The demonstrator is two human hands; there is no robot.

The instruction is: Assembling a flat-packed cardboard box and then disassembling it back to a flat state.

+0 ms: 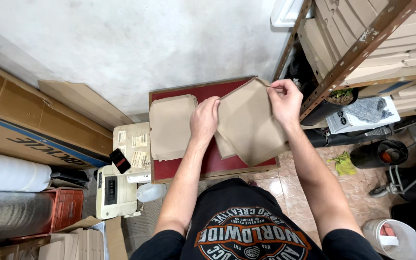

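Observation:
A flat brown cardboard blank (251, 123) is lifted and tilted above the red table (184, 166). My left hand (205, 120) grips its left edge, and my right hand (285, 98) pinches its top right corner. A second flat cardboard piece (171, 127) lies on the table's left half, just left of my left hand. Another bit of cardboard (225, 147) shows under the raised blank.
A metal rack (362, 45) at the right holds stacks of flat cardboard. Large cardboard boxes (20, 118) lean at the left, with a white roll (10, 172), a red crate (66, 208) and a beige appliance (115, 190). A white bucket (393, 239) and black pots (379, 154) stand at the right.

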